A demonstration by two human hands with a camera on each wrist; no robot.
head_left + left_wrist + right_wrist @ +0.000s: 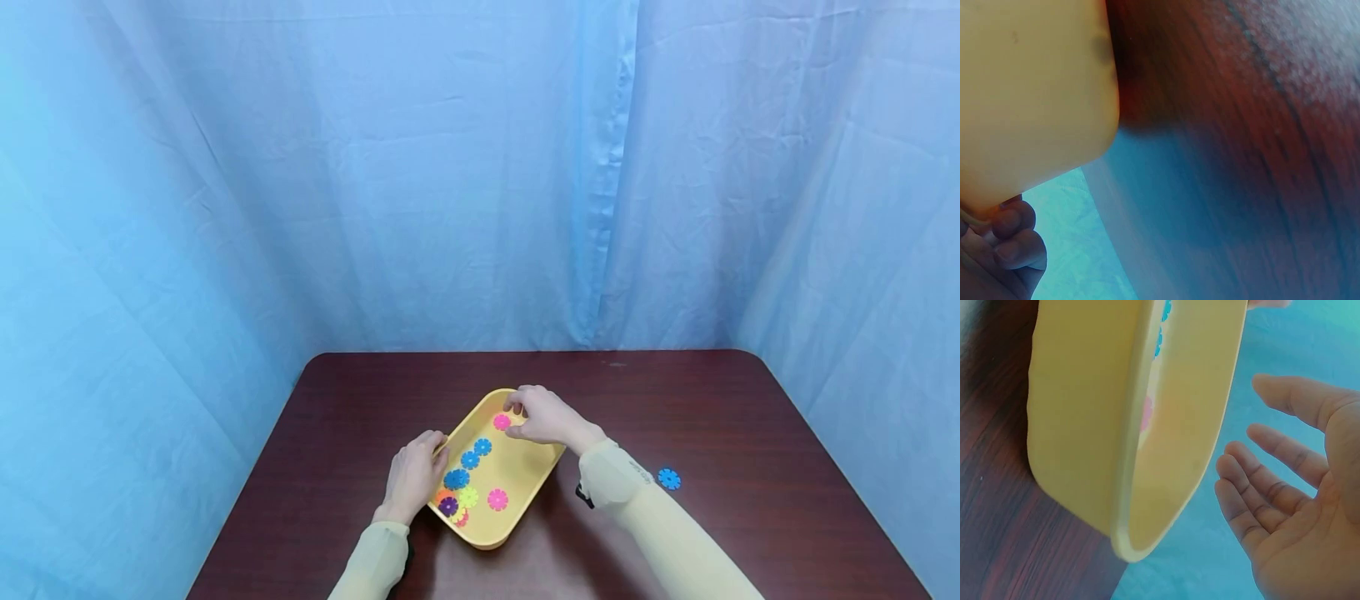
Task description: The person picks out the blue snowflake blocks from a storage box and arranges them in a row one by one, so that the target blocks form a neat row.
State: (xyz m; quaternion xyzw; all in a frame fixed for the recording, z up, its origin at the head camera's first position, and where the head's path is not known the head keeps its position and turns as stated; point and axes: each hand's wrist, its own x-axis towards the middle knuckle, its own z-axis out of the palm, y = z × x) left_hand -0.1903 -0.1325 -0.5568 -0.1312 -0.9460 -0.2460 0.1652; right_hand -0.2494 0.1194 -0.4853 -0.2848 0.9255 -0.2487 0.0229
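A yellow plastic tray [517, 479] lies diagonally in front of me, with its left long side in my left hand [412, 475]. In the left wrist view that hand's curled fingers [1022, 247] hold the tray's rim. Over the tray's far right corner hovers my right hand [549, 418], its fingers loosely bent. The right wrist view shows this hand apart from the tray wall, holding nothing. Notched plastic discs lie inside: a pink disc [502, 422] near the right fingers, another pink disc [498, 500], and blue discs [457, 479], a purple disc [448, 506] and yellow ones along the left side.
A single blue disc [669, 478] lies on the dark wooden table [750, 417], right of the right forearm. Light blue curtains [465, 183] hang behind the table and on both sides.
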